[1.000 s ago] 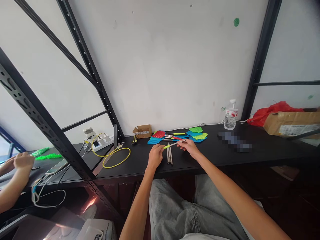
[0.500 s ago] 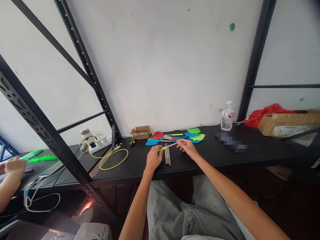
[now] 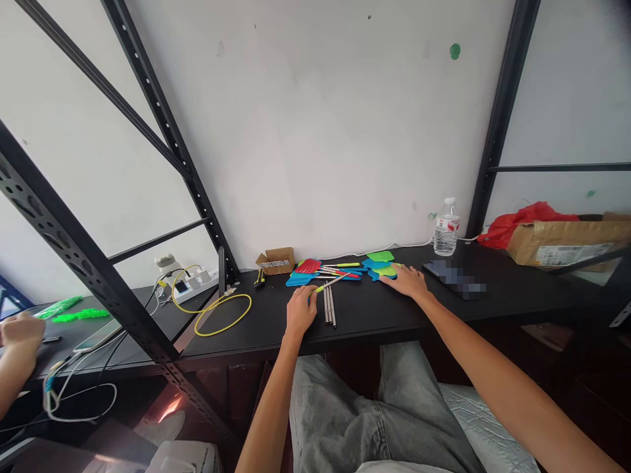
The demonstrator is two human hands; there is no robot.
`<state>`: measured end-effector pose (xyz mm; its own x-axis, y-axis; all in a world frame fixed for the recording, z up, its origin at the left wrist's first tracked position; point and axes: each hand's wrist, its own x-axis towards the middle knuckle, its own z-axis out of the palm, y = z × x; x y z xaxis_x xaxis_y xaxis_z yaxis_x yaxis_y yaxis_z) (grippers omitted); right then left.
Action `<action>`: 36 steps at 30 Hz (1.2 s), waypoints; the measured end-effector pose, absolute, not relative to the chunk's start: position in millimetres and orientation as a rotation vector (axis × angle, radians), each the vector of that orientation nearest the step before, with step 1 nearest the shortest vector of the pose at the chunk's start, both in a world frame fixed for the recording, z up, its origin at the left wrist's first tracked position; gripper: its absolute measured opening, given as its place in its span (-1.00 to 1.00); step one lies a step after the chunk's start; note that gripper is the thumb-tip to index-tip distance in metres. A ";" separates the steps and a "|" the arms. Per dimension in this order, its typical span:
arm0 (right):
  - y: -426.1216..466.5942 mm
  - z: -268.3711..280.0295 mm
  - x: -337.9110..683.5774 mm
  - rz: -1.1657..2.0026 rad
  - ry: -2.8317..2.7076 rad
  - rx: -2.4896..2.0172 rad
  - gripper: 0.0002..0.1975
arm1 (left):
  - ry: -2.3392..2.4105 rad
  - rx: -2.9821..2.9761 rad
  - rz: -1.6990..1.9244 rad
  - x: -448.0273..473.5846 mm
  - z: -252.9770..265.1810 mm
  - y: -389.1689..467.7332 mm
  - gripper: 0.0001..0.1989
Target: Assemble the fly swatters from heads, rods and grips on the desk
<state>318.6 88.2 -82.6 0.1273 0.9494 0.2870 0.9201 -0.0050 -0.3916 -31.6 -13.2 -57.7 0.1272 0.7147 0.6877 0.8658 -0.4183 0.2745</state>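
My left hand is closed around the green grip of a thin silver telescopic rod, which points up and to the right. Under that rod several bare metal rods lie side by side on the black table. My right hand rests with outstretched fingers on a pile of flat plastic fly swatter heads, touching a yellow-green head; its fingertips are partly hidden. Behind it lies a bright green head. To the left, a red head overlaps a blue head, with several coloured handles between the piles.
A small cardboard box, a looped yellow cable and a power strip are on the left. A water bottle, a dark blurred flat object and a larger carton stand right. Another person's hand is far left.
My right hand has let go of the rod's tip and moved right onto the swatter heads. My left hand still holds the rod, which now tilts up more.
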 end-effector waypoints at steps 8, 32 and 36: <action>84.1 -78.1 319.0 0.034 -1.779 -1.917 -0.40 | -1.585 -2.219 -1.152 -31.5 -58.3 -12.3 -0.74; 68.9 -80.3 305.9 0.805 -1.270 -1.038 -0.54 | -1.523 -2.283 -1.141 -30.0 -54.3 -16.0 -0.74; 55.5 -74.2 291.4 0.998 -1.357 -0.918 -0.55 | -1.512 -2.292 -1.131 -30.5 -53.0 -16.5 -0.75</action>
<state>291.4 55.5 -74.2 -0.0334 0.9429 0.3314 -0.0352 0.3302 -0.9432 -30.5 -16.5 -53.0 0.1972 0.7147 0.6711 0.8454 -0.4706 0.2528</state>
